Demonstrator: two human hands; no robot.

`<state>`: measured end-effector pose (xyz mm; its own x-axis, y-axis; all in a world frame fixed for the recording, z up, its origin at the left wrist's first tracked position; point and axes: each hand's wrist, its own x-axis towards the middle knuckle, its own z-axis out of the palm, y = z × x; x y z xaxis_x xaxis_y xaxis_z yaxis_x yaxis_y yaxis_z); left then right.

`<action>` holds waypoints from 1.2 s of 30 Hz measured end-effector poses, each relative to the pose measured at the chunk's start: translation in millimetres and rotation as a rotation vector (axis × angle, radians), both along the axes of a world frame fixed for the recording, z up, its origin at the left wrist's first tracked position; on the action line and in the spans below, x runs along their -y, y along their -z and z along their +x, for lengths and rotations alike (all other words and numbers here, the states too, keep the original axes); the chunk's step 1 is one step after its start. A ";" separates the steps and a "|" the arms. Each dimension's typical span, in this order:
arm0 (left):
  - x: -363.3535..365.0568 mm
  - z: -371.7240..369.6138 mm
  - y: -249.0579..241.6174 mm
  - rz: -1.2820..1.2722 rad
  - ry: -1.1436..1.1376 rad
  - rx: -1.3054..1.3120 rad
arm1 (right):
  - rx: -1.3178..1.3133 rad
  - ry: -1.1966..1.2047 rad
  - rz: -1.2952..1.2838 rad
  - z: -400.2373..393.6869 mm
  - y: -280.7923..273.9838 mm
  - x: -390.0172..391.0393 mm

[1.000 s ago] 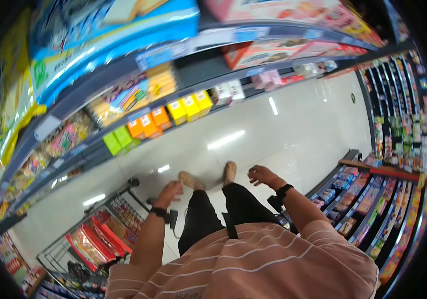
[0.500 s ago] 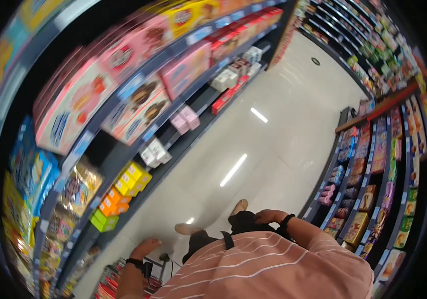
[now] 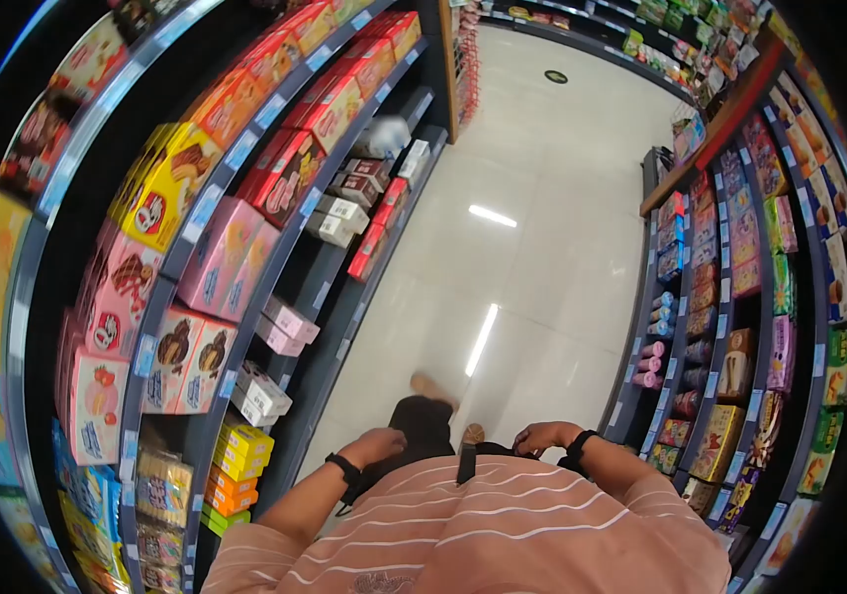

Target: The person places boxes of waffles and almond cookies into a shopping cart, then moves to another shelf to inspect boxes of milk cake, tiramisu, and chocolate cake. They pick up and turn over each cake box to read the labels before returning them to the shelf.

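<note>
My left hand (image 3: 376,447) hangs in front of my dark trousers on the left, its fingers loosely bent and apart from the shelf, with nothing seen in it. A black band (image 3: 346,469) circles that wrist. On the other side, my right hand (image 3: 545,437) hangs by my hip with loose fingers, partly turned from view, and also shows nothing held. It wears a black wristband (image 3: 578,443). Nearest to the left hand are small yellow boxes (image 3: 244,450) and orange boxes (image 3: 230,489) on the lowest shelf. Neither hand touches any goods.
Shelving with pink snack boxes (image 3: 99,406), red boxes (image 3: 283,178) and yellow boxes (image 3: 168,188) lines the left. Another packed shelf (image 3: 730,327) curves along the right. Between them runs a shiny pale tiled floor (image 3: 423,297), with a dark oval floor mark (image 3: 555,76) farther on.
I have moved forward along the aisle, and the view has turned left. My left hand has come in from beside the red cart or basket, which is out of sight now. The legs have changed stride.
</note>
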<state>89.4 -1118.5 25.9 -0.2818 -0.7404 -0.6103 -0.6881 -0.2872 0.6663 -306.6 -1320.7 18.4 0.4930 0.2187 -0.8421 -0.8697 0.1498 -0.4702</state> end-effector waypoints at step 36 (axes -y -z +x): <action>493.3 116.9 -26.4 0.396 -0.391 -0.314 | -0.036 0.197 0.001 108.1 -91.1 612.9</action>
